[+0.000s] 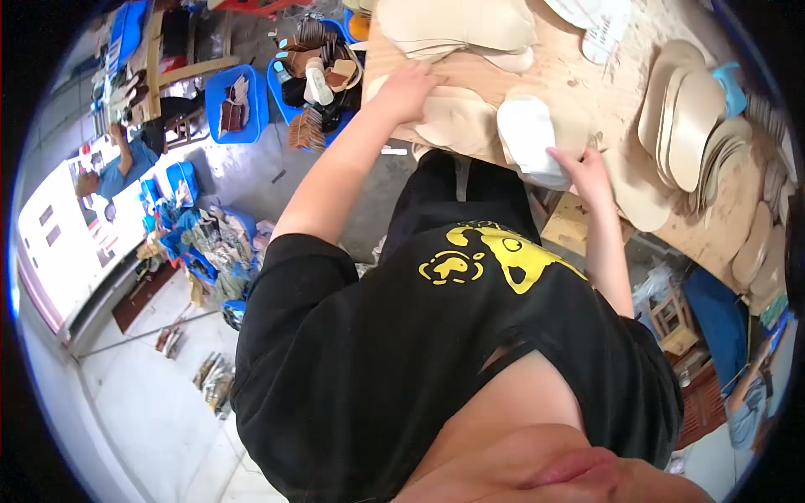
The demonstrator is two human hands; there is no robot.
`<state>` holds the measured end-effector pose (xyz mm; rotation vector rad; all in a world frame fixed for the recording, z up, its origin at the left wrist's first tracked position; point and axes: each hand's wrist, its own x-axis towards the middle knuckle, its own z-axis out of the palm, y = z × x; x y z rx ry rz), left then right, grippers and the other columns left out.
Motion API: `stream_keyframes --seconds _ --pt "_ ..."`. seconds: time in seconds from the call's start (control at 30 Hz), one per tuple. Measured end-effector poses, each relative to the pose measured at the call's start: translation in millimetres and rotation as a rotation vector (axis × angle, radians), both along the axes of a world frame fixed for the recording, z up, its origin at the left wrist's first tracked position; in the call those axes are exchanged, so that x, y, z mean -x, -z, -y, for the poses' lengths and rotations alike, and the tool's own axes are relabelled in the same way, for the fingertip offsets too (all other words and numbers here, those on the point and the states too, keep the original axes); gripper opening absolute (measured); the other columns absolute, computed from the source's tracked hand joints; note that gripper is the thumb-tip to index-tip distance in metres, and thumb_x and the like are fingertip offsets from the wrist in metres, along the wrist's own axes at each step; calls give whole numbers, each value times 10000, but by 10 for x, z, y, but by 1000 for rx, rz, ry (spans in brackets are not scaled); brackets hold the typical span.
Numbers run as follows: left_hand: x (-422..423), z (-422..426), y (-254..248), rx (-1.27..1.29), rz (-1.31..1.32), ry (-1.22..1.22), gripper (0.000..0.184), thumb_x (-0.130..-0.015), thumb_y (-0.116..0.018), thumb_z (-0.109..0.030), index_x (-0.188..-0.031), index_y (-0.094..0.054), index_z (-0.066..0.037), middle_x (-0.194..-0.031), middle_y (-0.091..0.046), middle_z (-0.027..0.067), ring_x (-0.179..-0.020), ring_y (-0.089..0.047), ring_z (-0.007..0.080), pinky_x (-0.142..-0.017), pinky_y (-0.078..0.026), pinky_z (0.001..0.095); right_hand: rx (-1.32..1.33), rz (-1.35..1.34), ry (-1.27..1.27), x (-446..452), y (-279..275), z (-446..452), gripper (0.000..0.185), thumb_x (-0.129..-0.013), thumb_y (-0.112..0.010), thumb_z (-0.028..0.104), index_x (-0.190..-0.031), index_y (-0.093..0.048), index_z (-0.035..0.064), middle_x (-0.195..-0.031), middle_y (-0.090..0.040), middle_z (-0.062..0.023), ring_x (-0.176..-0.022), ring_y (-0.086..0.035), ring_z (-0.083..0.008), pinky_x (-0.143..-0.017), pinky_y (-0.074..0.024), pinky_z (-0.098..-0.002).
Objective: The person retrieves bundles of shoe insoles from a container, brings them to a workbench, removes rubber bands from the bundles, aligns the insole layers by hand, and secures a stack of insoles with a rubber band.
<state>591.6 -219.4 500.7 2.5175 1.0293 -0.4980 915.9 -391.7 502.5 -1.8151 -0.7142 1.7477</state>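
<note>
My left hand [408, 90] lies at the near left edge of the wooden table, fingers stretched over flat beige insole pieces [457, 117]. In my right hand [587, 174], thumb and fingers pinch the near right edge of a white insole-shaped sheet [528, 138]. This sheet lies over beige pieces at the table's front edge, and its lower end reaches past that edge. Just right of my right hand lies another beige insole piece [641, 197]. Ahead of my left hand is a larger stack of beige insoles [457, 25].
Fanned stacks of beige insoles [683, 117] cover the table's right side, near a light-blue object [731, 88]. White printed pieces [608, 33] lie at the back. Blue bins [237, 105] stand on the floor at left, one with footwear parts. Another person [126, 163] is far left.
</note>
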Motion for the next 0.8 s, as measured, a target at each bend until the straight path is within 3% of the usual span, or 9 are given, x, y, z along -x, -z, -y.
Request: stream_keyframes --seconds 0.13,0.23,0.3,0.37,0.5,0.6,0.7,0.77,0.8 --pt "-26 -65 -132 153 -73 -31 809 -557 -844 -155 -1309 -547 -132 -1164 -619 111 -1095 -588 271 -933 -473 372 -195 37 -265 -9 -753 -710 476 -767 -797 262 -1096 -636 -42 -974 -701 -126 -874 -659 -177 -775 -521 -303" --pt "131 -138 576 368 -193 -86 828 -546 -853 -185 -1311 -545 -107 -1206 -621 111 -1106 -592 263 -938 -474 359 -362 77 -648 219 -931 -1588 503 -757 -801 295 -1102 -640 -35 -966 -703 -119 -882 -646 -178 -777 -515 -318" --pt "345 19 1007 349 -44 -106 823 -540 -855 -203 -1301 -556 -103 -1207 -629 112 -1107 -596 261 -936 -475 354 -342 150 -913 498 -702 -2263 659 -743 -803 320 -1263 -556 -2 -1054 -687 -125 -872 -645 -193 -777 -512 -325" --pt "496 7 477 532 41 -214 881 -567 -858 -232 -1363 -499 -111 -1333 -556 134 -1214 -533 258 -1027 -408 353 -276 337 -919 874 -434 -2724 773 -725 -807 322 -1344 -470 6 -1124 -662 -131 -936 -638 -210 -829 -502 -331" --pt "1261 311 67 910 406 -589 813 -554 -885 -237 -1249 -528 -14 -1148 -659 111 -978 -646 215 -892 -490 329 -406 704 -832 1093 114 -3119 945 -696 -810 300 -1449 -316 14 -1231 -610 -145 -1080 -600 -242 -954 -456 -346" --pt "2134 662 290 1180 771 -906 722 -643 -847 -115 -1263 -496 2 -1142 -641 105 -1042 -616 178 -922 -487 327 -287 629 -848 1041 354 -3246 710 -660 -833 293 -1258 -560 24 -1058 -690 -113 -1040 -624 -197 -1103 -309 -372" --pt "2989 850 324 1398 1157 -1275 724 -681 -802 -37 -1309 -445 11 -1189 -612 114 -1072 -609 202 -957 -480 356 221 496 -774 1565 -248 -3082 461 -633 -852 289 -967 -718 0 -865 -711 -84 -1038 -627 -191 -986 -438 -352" --pt "3564 865 433 1445 1325 -1469 712 -719 -747 16 -1344 -406 3 -1218 -593 124 -1087 -608 231 -971 -480 394 196 438 -705 1471 -9 -2951 596 -633 -856 277 -1095 -652 -41 -940 -692 -96 -998 -632 -183 -881 -495 -328" --pt "3806 765 414 1461 1357 -1514 713 -726 -742 17 -1350 -398 -6 -1214 -594 122 -1087 -610 238 -975 -480 400 85 676 -694 1705 -175 -2836 676 -649 -845 297 -1174 -593 -44 -1054 -660 -114 -994 -630 -181 -863 -498 -325"
